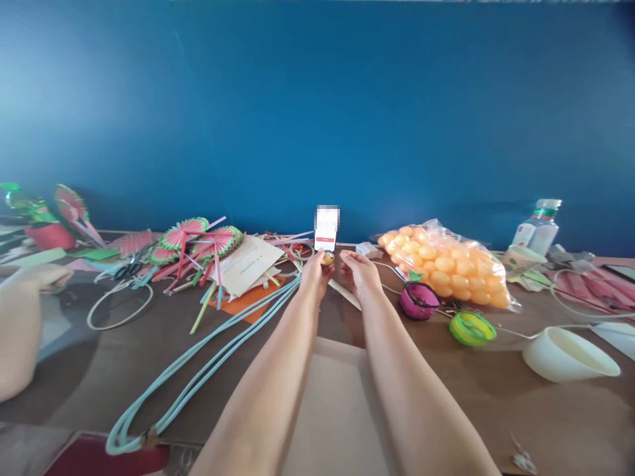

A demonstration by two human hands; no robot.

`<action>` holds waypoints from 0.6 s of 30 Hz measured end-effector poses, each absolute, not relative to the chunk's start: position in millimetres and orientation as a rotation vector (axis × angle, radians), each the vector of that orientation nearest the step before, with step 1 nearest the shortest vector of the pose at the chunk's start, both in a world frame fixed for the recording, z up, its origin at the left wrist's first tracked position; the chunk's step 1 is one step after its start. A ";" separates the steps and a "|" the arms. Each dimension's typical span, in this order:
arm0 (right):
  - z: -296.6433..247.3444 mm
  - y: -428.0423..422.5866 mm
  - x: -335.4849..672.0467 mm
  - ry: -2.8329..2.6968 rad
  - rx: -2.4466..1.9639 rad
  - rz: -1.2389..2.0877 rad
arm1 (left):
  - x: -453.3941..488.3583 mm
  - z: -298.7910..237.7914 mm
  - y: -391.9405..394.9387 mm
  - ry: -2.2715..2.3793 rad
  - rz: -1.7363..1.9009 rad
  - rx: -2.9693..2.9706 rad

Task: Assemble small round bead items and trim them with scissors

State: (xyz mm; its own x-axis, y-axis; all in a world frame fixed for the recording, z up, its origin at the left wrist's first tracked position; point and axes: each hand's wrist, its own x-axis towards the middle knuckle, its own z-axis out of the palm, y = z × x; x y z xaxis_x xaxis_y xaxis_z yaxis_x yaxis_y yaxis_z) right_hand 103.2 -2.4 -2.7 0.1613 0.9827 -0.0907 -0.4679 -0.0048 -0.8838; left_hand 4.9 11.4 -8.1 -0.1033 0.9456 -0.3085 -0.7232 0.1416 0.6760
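Note:
Both arms reach forward over the brown table. My left hand (314,271) is closed, with a small round gold-coloured object (327,258) at its fingertips; its exact kind is too small to tell. Close beside it, my right hand (359,271) has its fingers drawn together in a pinch, and whatever they hold does not show. Just behind my hands a phone (325,231) stands upright with a lit, partly blurred screen. A pale flat strip (344,294) lies on the table between my wrists, and a beige board (340,403) lies under my forearms.
Folded paper fans (218,242), papers (245,264) and looped light-blue tubing (198,370) lie left. On the right are a bag of orange balls (449,264), a purple pouch (419,301), a green-yellow ring (472,328), a cream bowl (565,357) and a bottle (543,228). Another person's arm (22,330) rests far left.

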 end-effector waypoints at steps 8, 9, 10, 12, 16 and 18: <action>0.1 -7.4 98.3 -0.713 -0.875 1.405 | 4.8 -7.5 7.7 0.819 1.466 0.378; 0.0 -7.7 98.7 -0.706 -0.870 1.406 | 4.7 -7.7 7.7 0.822 1.465 0.378; -0.1 -7.9 98.9 -0.704 -0.866 1.411 | 4.6 -7.8 7.8 0.827 1.463 0.376; -0.3 -8.4 98.9 -0.716 -0.853 1.432 | 4.5 -8.3 8.1 0.837 1.457 0.373; -1.2 -8.8 96.6 -0.745 -0.843 1.449 | 4.2 -10.0 9.3 0.825 1.468 0.387; -1.8 -8.3 95.4 -0.739 -0.857 1.449 | 4.1 -10.5 9.9 0.815 1.474 0.393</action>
